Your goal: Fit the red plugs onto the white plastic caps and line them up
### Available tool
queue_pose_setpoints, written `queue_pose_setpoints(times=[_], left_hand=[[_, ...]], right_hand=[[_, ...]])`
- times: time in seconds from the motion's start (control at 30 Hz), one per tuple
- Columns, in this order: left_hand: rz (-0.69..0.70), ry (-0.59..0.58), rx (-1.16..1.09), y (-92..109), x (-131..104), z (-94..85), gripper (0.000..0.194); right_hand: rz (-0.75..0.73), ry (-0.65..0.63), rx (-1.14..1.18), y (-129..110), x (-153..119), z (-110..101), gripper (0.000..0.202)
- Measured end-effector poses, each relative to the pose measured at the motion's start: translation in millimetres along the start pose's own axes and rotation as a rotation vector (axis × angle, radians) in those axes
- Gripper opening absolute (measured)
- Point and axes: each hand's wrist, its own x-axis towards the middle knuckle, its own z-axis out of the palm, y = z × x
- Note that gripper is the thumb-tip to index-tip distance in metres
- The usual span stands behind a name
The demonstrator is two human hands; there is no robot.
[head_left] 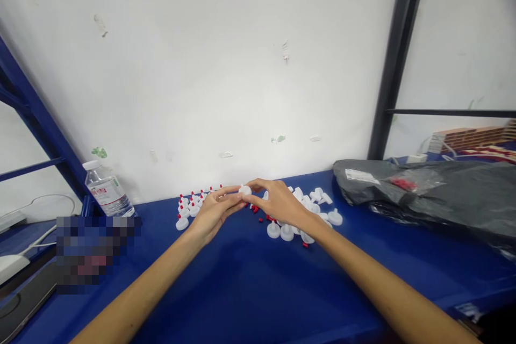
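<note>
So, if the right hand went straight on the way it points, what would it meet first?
The right hand would likely meet the white cap between both hands first, then the left hand; depth and exact contact are unclear.

You held a white part (245, 190) of smooth, matt-looking plastic. The white caps (287, 233) at the right and the small red pieces (305, 245) among them also looked plastic. You worked over a smooth blue tabletop (242, 290) with a faint sheen. You had a clear, glossy plastic bottle (107, 188) at the far left and a wrinkled grey plastic bag (463, 204) at the right. You faced a matt wall (226, 75) with rough, chipped patches (285, 51).
</note>
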Motion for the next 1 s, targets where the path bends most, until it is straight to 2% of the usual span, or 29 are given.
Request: queue_pose_setpoints(times=[0.07,0.17,0.3,0.4,0.5,0.63,0.83,1.0], left_hand=[[-0.026,0.004,-0.056,-4,-3,4.1,0.046],[-0.061,-0.059,-0.034,-8,-6,8.9,0.042],[-0.056,-0.057,0.182,-8,-9,14.6,0.046],[0.115,-0.007,0.499,-16,-10,18.0,0.039],[0.348,-0.056,0.79,-30,-9,20.9,0.027],[0.401,-0.179,1.004,-42,-6,24.1,0.027],[0.429,-0.22,1.077,-41,-7,21.1,0.02],[0.472,-0.099,0.987,-35,-21,9.8,0.021]], right_hand=[[-0.01,0.007,0.057,1,0,2,0.027],[0.003,0.014,0.079,5,2,3,0.021],[0.029,0.045,0.047,7,4,-3,0.019],[0.091,0.124,-0.101,5,5,-10,0.026],[0.161,0.176,-0.242,4,5,-14,0.03],[0.248,0.17,-0.232,6,5,-12,0.031],[0.265,0.166,-0.235,6,5,-9,0.03],[0.255,0.158,-0.25,2,3,-8,0.031]])
